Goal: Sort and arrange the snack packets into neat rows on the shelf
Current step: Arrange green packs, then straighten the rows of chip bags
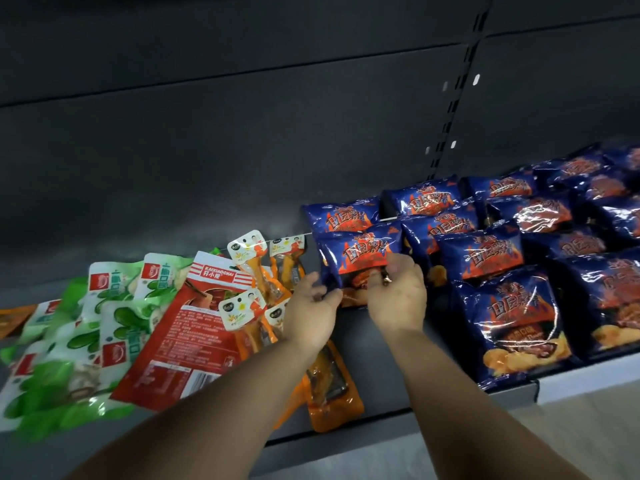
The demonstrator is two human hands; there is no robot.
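Observation:
A dark blue chip packet (356, 259) with red flame print stands tilted at the left end of the blue rows. My left hand (311, 313) holds its lower left edge. My right hand (398, 296) grips its lower right part, fingers curled over the front. More blue chip packets (512, 306) lie in overlapping rows to the right. Left of my hands lies a loose heap: orange strip packets (329, 379), a red and white packet (194, 337) and green and white packets (69, 358).
The grey shelf board (391, 386) shows bare between the two groups, with its front edge low in view. A dark back panel (242, 150) and a slotted upright (453, 109) rise behind. Pale floor (571, 427) lies at the lower right.

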